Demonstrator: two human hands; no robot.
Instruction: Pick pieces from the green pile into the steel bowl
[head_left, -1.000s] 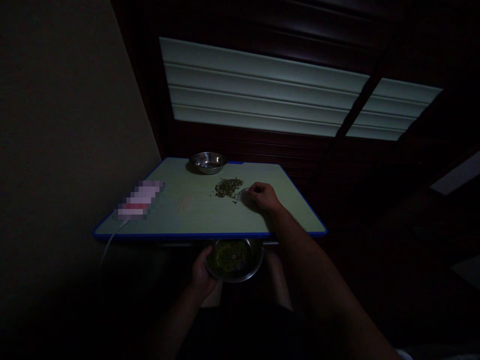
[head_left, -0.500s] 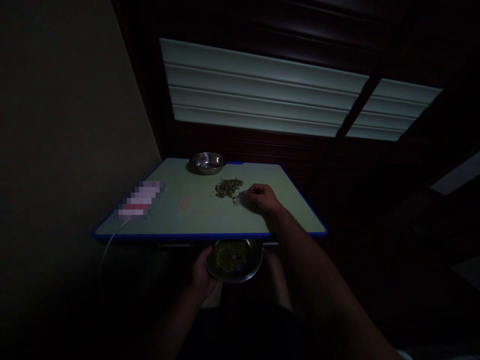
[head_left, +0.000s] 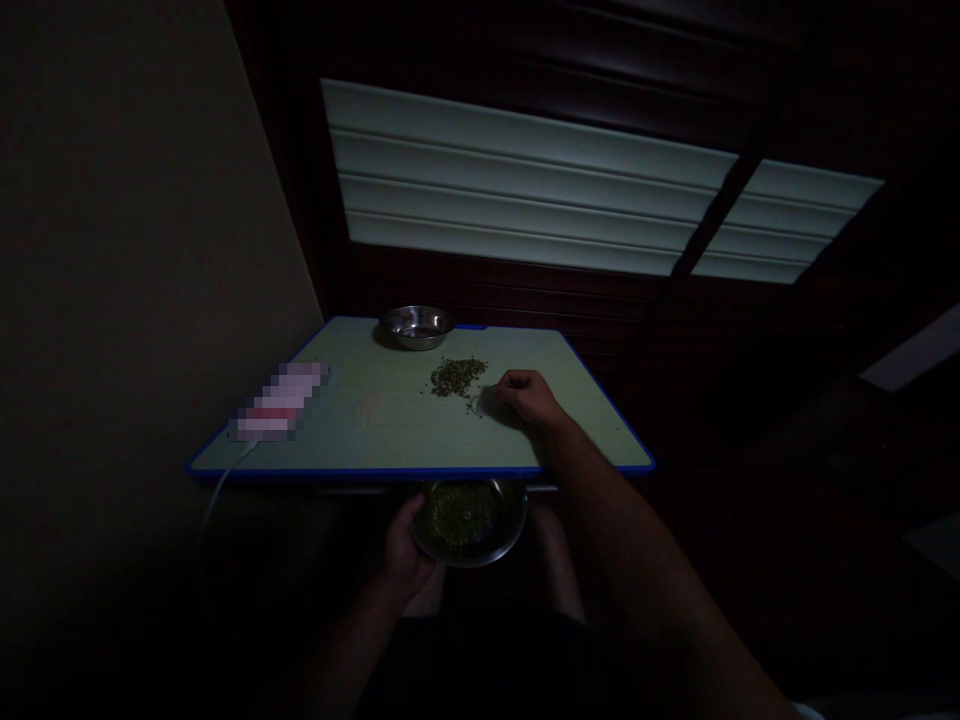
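My left hand [head_left: 409, 548] grips the left rim of a steel bowl [head_left: 487, 553], held over my lap just below the table's front edge. Small greenish grains [head_left: 457, 515], which look like mung beans, lie inside it. My right hand [head_left: 529, 397] is closed above the table, its fingers pinched on what looks like a small spoon [head_left: 477, 404], pale and hard to make out in the dim light. Left of and beyond that spoon is a loose pile of brownish-green grains [head_left: 456, 377], with a few strays around its tip.
The pale green table [head_left: 397, 435] has a blue edge. A second steel bowl [head_left: 418, 330] stands at its back left. On the left lies a blurred-out pinkish phone-like object [head_left: 281, 402] with a white cable [head_left: 217, 490]. A wall [head_left: 150, 250] rises at the left.
My right hand has barely moved; the spoon's tilt has changed slightly, and a few grains near its tip have shifted. My left hand and the bowl stay in place.
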